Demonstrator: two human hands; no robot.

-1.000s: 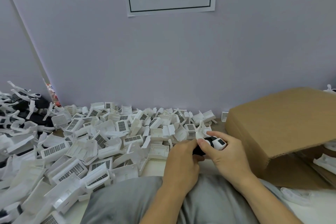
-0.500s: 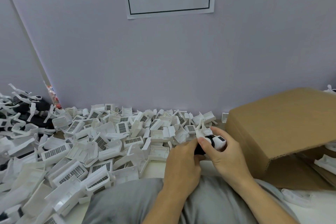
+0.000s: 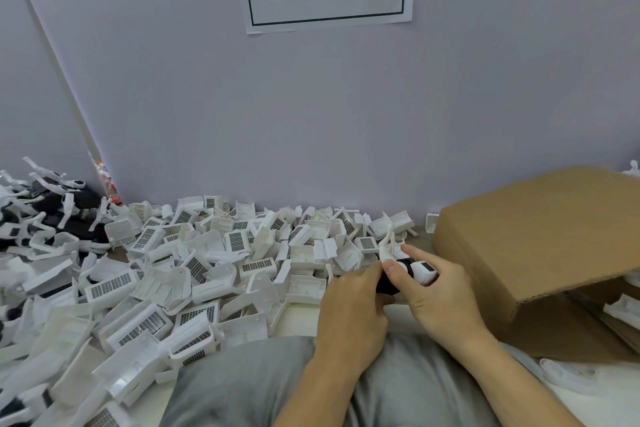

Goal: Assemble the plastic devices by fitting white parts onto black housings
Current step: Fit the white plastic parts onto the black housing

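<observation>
Both my hands hold one small device (image 3: pixel 417 270) low in the middle of the view, above the table edge. Its body is black, with a white cap on the right end and a thin white clip (image 3: pixel 387 246) sticking up at the left. My left hand (image 3: pixel 351 312) grips the black housing from the left, with most of the housing hidden under its fingers. My right hand (image 3: pixel 436 295) curls round the white end, thumb pressed on top where white meets black.
A big heap of loose white plastic parts with grilles (image 3: pixel 180 270) covers the table to the left and centre. Black-and-white pieces (image 3: pixel 45 211) pile up at far left. An open cardboard box (image 3: pixel 540 253) lies on its side at the right. A wall stands close behind.
The hands and the device have stayed at nearly the same spot. My right thumb has shifted slightly along the top of the device.
</observation>
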